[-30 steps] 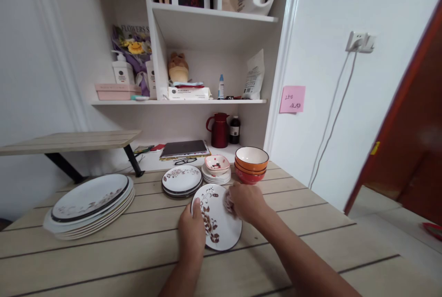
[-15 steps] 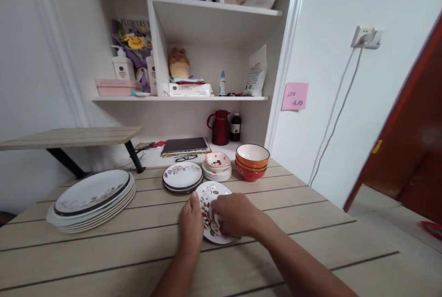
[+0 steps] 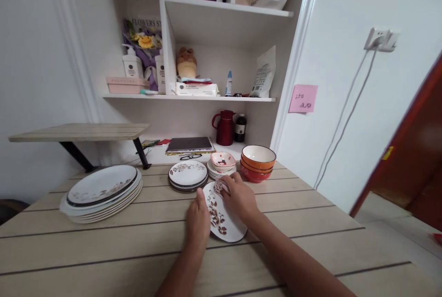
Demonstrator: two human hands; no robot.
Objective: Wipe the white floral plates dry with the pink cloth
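Note:
A white oval plate [image 3: 230,225] with a dark rim and brown floral print is in front of me on the table. My left hand [image 3: 198,219] is closed on its left edge, thumb at the rim; the other fingers are mostly hidden. In my right hand [image 3: 240,198] is a bunched, pale pinkish cloth [image 3: 218,185], pressed against the plate's upper part. Just behind lie a short stack of similar round plates [image 3: 188,173] and small white dishes with a red-patterned bowl [image 3: 223,159] on top.
Orange and red bowls [image 3: 257,163] are stacked at the back right. Larger plates [image 3: 103,186] form a pile on the left, near a wooden riser [image 3: 83,132] with black legs. Behind the table are a laptop [image 3: 189,144], glasses [image 3: 191,156], a dark red jug [image 3: 225,127] and shelves.
My right hand has moved the cloth from the plate's lower right to its upper part. The plate looks turned and slightly tilted, with my left hand still at its edge. The view has shifted slightly.

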